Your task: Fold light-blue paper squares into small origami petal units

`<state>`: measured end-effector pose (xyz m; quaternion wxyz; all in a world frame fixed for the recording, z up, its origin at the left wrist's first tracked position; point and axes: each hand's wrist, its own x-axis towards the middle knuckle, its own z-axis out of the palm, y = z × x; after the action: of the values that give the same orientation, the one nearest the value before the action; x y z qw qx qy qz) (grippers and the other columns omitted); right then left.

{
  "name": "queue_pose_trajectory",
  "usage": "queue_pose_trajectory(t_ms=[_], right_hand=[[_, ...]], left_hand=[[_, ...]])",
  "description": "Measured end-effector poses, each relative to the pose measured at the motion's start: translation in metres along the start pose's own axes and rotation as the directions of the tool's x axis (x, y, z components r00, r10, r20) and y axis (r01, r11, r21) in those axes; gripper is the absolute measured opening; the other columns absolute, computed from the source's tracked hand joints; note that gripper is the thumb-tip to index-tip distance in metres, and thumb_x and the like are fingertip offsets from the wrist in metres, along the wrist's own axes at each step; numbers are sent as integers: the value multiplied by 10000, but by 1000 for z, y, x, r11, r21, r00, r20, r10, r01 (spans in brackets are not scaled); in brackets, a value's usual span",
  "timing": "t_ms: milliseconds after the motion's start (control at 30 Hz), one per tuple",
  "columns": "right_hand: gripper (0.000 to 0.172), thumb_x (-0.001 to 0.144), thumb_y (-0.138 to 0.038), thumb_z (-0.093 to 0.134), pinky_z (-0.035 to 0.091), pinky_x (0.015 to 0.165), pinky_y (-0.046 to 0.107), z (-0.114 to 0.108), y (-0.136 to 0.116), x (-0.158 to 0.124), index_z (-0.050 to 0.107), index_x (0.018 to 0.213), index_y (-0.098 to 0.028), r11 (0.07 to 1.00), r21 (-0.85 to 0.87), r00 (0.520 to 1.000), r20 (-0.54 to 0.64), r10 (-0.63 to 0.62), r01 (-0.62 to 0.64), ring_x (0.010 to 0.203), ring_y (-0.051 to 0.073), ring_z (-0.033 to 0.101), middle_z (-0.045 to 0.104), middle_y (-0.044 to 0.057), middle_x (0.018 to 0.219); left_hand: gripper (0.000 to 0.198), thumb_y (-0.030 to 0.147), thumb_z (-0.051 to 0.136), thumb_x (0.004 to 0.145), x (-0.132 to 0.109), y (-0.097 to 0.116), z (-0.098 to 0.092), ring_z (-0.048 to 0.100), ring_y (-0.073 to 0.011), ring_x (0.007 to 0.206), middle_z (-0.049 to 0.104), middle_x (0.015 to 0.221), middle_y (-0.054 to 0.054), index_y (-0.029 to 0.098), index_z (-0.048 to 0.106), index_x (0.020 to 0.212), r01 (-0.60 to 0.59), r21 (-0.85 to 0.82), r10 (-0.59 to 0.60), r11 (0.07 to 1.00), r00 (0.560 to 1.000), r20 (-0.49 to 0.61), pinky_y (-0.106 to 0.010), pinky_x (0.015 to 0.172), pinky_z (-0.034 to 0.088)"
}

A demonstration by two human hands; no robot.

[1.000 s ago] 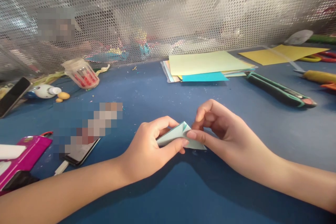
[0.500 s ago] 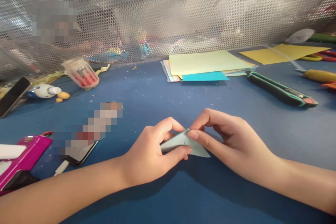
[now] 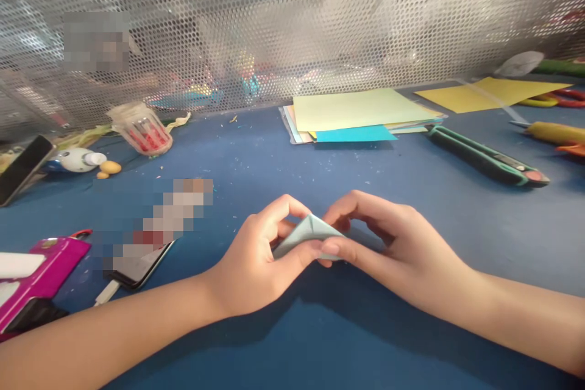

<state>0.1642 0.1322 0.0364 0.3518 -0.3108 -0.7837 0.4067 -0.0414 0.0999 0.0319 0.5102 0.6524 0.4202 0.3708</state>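
Between the two hands, a pale blue folded paper (image 3: pixel 311 230) is forming a creased, triangular peak with smooth slanting faces, the left hand (image 3: pixel 258 259) pinching its left side and the right hand (image 3: pixel 400 237) pinching its right, the thumb tips meeting at the front. Beyond the hands, a flat stack of coloured sheets (image 3: pixel 361 108) is lying on the blue tabletop (image 3: pixel 301 353) before a silvery screen (image 3: pixel 311 30) of round perforations. Beyond the right hand, off to its right, a long black-and-green cutter (image 3: pixel 484 156) is resting, while a ribbed, clear jar (image 3: pixel 144 130) is standing beyond the left.
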Motion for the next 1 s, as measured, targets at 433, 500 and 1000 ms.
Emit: queue_pose_trajectory(t_ms=[433,500,1000], right_hand=[[243,771,-427,833,512,576,255,1,-4,1,725,670,-235,970,57,972,1,235,-235,619,154,651,730,-13,658],[263,757,-439,840,513,569,263,1,-3,1,715,667,-225,960,93,965,25,261,-262,617,161,650,733,0,663],[254,747,-489,847,546,617,251,-1,-2,6,776,745,-245,956,191,961,-125,248,-222,701,175,677,754,11,757]], left_hand=[[246,330,522,1017,-4,-1,0,416,-86,537,495,622,64,204,532,806,-161,276,168,948,986,0,-214,528,350],[246,326,496,1024,-5,-1,1,409,-89,530,501,625,59,206,541,814,-180,304,193,936,981,-12,-216,523,349],[203,227,529,974,5,0,-5,484,-111,667,522,708,42,199,575,779,-105,159,116,982,991,-62,-231,639,408]])
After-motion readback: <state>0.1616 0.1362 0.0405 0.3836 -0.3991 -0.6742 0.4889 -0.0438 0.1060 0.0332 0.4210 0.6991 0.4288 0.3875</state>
